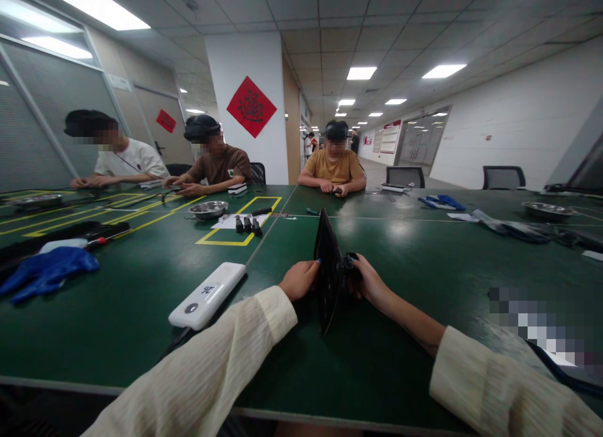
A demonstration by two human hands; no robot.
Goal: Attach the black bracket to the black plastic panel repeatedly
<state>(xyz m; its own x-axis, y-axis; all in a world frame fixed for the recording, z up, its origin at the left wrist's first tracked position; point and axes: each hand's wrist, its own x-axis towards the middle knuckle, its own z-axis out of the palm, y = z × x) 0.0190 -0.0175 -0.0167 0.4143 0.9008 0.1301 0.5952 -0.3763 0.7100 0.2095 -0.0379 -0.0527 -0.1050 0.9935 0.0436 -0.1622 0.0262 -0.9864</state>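
A thin black panel (326, 274) stands nearly edge-on to me above the green table (396, 355), so its faces show only at a slant. My left hand (301, 279) is closed on the panel's left side, thumb against it. On the other side, my right hand (370, 280) is closed round a small black part (349, 262) that sticks out from the panel. The fingertips of that hand are partly hidden, and I cannot tell how the part joins the panel.
Left of my arm lies a white power bank (207, 296) with a cable. Farther off are several small black pieces (248, 225), a metal bowl (208, 210) and blue gloves (49, 270). A person (332, 167) sits opposite; two more sit at the left. Another metal bowl (549, 211) is at right.
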